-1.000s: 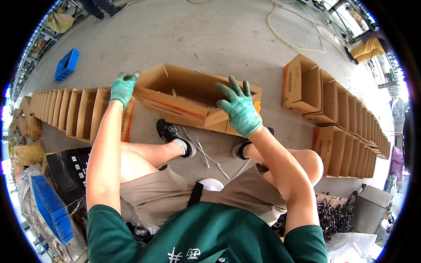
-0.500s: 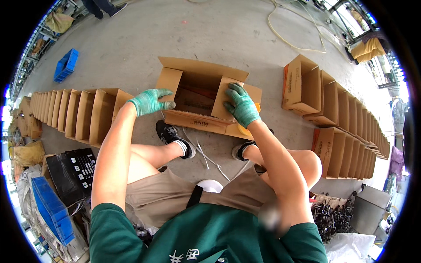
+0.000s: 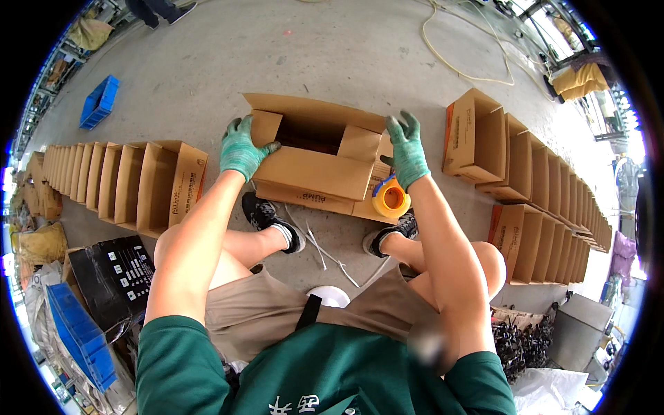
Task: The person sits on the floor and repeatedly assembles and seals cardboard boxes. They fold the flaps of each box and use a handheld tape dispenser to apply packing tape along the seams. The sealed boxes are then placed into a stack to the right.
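Observation:
A brown cardboard carton [image 3: 308,171] stands on the floor between my feet. Its near flap is folded inward over part of the opening, its two end flaps are angled in, and the far flap stands up. My left hand [image 3: 242,150], in a green glove, is at the carton's left end with fingers spread and the thumb at the near flap's corner. Beside the right end is my right hand [image 3: 408,149], also gloved, its fingers apart and holding nothing. Just below it, a yellow tape dispenser [image 3: 391,199] rests against the carton's near right corner.
Rows of open cartons stand at the left [image 3: 155,181] and right [image 3: 477,135]. White strips [image 3: 330,256] lie between my shoes. A blue crate [image 3: 99,102] is on the floor at the far left, and a pale hose [image 3: 443,55] curls at the far right.
The near flap has swung inward over the opening. My left hand has moved right onto the carton's left end. My right hand has left the right flap and moved rightward, uncovering the tape dispenser.

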Tool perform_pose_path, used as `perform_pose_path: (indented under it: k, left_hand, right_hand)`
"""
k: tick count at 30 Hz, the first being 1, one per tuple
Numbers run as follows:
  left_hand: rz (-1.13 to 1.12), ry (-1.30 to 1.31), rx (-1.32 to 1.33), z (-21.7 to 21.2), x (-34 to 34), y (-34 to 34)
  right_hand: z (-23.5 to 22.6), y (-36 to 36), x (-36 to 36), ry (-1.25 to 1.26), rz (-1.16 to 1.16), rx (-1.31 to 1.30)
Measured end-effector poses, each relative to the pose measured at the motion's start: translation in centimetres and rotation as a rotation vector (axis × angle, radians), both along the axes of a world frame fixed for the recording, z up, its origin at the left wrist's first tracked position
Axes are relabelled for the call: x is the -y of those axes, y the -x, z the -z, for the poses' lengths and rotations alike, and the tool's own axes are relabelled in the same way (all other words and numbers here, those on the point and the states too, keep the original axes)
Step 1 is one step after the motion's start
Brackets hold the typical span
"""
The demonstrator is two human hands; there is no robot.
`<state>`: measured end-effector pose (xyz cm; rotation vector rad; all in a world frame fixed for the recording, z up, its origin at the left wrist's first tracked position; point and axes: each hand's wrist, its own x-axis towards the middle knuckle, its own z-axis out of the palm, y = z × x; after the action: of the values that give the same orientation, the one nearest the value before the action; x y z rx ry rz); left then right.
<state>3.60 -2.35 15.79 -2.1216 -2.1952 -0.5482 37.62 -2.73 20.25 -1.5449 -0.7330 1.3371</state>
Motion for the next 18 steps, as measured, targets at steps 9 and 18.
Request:
perform_pose_path:
  k: [9,18]
  left_hand:
    - [-0.025,0.408,0.588,0.7,1.3,0.6]
    - [-0.050,0.150,0.729,4.5,1.3,1.6]
  right_hand:
    - [6.9,0.2,2.7,-0.268,-0.491,0.740]
    - [6.6,0.8,3.1,-0.155,-0.368,0.524]
